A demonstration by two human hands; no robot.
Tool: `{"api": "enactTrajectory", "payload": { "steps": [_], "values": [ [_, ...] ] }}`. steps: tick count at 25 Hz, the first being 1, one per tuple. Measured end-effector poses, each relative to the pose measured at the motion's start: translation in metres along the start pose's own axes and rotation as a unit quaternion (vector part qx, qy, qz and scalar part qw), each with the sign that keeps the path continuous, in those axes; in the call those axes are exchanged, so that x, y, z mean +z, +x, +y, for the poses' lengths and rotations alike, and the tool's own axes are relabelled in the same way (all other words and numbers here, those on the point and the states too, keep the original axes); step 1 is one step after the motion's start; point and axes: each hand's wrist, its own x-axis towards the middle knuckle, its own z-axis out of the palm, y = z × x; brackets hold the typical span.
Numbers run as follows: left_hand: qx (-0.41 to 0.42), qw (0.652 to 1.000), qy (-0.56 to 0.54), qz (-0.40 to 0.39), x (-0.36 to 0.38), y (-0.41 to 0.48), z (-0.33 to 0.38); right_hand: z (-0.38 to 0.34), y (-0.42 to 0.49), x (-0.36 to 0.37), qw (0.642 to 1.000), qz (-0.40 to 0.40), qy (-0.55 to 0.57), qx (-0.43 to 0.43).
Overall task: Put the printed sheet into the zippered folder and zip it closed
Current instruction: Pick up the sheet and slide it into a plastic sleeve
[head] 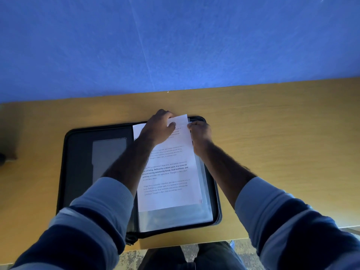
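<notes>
A black zippered folder point(78, 172) lies open flat on the wooden table point(272, 133). The printed sheet point(171, 182) lies on its right half, over clear plastic sleeves point(175, 219) that show below and to the right of it. My left hand point(157, 129) grips the sheet's far edge, thumb on top. My right hand point(200, 133) pinches the far right edge of the sheet or the sleeve beside it; which one I cannot tell. The sheet's top sticks out past the folder's far rim.
The folder's left half has a grey inner pocket point(109, 158). A blue wall point(175, 45) stands right behind the table. The table's near edge is just below the folder, with my legs point(194, 258) under it. A dark object point(3, 158) sits at the far left.
</notes>
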Motion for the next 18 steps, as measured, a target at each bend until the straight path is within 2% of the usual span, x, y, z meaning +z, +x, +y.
{"api": "enactTrajectory", "payload": {
  "steps": [6,11,16,18],
  "values": [
    [0.000,0.999,-0.042,-0.024,0.004,-0.020,0.005,-0.004,-0.008,0.001,0.999,0.030,0.001,-0.015],
    [0.015,1.000,-0.008,-0.016,0.005,-0.023,0.010,-0.008,-0.004,0.002,1.000,0.016,-0.009,-0.017],
    [0.032,0.999,-0.013,-0.017,0.008,-0.020,0.009,-0.001,-0.003,0.005,0.994,0.039,-0.067,-0.078],
    [0.050,0.998,0.036,0.008,0.012,-0.025,0.006,-0.001,-0.004,0.005,0.991,0.019,-0.074,-0.106]
  ]
}}
